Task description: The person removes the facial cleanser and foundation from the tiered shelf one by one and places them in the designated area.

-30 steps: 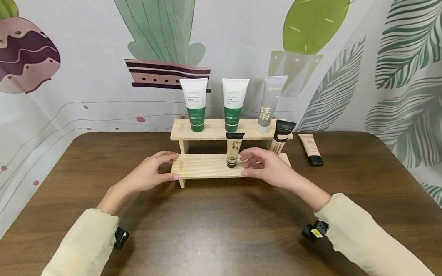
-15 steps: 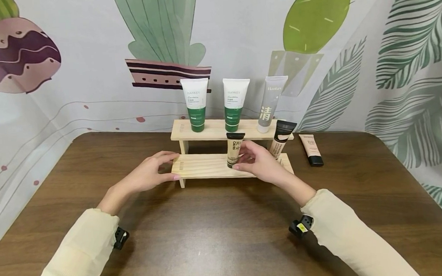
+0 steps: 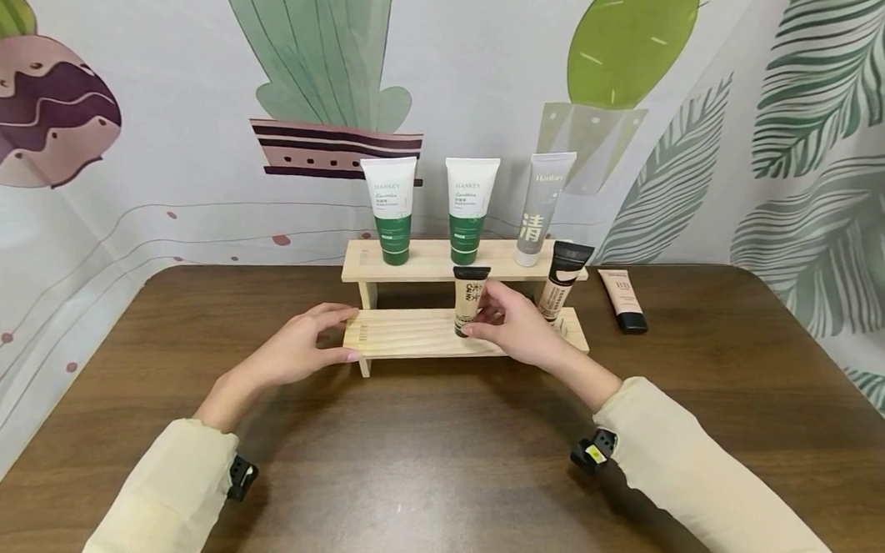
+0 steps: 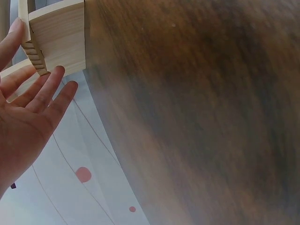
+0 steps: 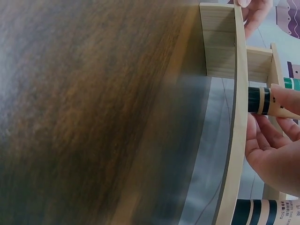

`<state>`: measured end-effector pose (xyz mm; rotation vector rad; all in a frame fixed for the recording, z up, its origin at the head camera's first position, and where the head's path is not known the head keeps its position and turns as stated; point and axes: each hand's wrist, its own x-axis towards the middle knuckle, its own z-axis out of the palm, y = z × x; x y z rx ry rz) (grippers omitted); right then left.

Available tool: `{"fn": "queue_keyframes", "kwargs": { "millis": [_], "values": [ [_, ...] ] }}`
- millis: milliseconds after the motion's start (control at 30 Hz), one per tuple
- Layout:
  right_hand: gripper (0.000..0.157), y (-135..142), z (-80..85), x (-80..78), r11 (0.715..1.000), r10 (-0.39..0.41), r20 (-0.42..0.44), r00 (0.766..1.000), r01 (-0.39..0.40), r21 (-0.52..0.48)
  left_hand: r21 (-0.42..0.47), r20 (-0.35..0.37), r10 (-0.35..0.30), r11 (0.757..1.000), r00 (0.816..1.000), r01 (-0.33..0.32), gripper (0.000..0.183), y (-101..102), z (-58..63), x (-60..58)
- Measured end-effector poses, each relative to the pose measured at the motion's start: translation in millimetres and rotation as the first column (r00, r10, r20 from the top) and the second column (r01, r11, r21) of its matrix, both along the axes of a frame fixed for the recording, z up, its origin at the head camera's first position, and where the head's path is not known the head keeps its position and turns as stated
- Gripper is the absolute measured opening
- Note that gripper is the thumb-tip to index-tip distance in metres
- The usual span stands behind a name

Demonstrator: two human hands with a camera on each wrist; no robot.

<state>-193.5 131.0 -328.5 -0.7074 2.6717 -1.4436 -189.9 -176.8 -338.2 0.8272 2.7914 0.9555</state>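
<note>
In the head view my right hand [image 3: 516, 327] pinches a small beige cosmetic tube [image 3: 469, 304] between thumb and fingers. The tube stands cap down on the lower step of a wooden two-tier display stand [image 3: 408, 333]; its dark cap [image 5: 259, 101] shows at the board in the right wrist view. A beige tube with a black top end [image 3: 560, 279] leans to the right beside that hand. At the stand's left end my left hand [image 3: 296, 347] touches the lower step, thumb at the front corner and fingers behind. The left wrist view shows those fingers [image 4: 44, 91] extended, fairly straight.
On the upper step stand two white-and-green tubes [image 3: 391, 212] [image 3: 472, 211] and a grey tube [image 3: 544, 208]. A BB cream tube [image 3: 623, 300] lies on the brown table [image 3: 423, 478] right of the stand. A printed cloth [image 3: 477, 74] hangs close behind.
My right hand has moved left along the lower step and taken hold of the small beige tube, which stays in place. My left hand has not visibly moved.
</note>
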Motion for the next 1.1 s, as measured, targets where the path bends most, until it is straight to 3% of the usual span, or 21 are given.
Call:
{"fn": "queue_keyframes", "kwargs": {
  "millis": [467,800,1100],
  "values": [
    [0.023,1.5,2.1,1.8,0.999,-0.014,-0.002,1.000,0.014,0.030,0.007,0.000,0.003,1.000,1.000,-0.003,0.060,0.0,-0.6,-0.5],
    [0.022,8.7,8.4,12.0,0.999,0.048,0.015,0.999,-0.048,0.020,0.008,0.003,0.000,1.000,1.000,0.000,0.061,-0.8,-2.4,-0.1],
    [0.026,32.7,10.5,22.8,0.994,0.103,0.048,0.994,-0.104,0.023,0.008,0.003,0.006,1.000,1.000,-0.006,0.061,-0.3,-2.5,-0.2]
  ]
}}
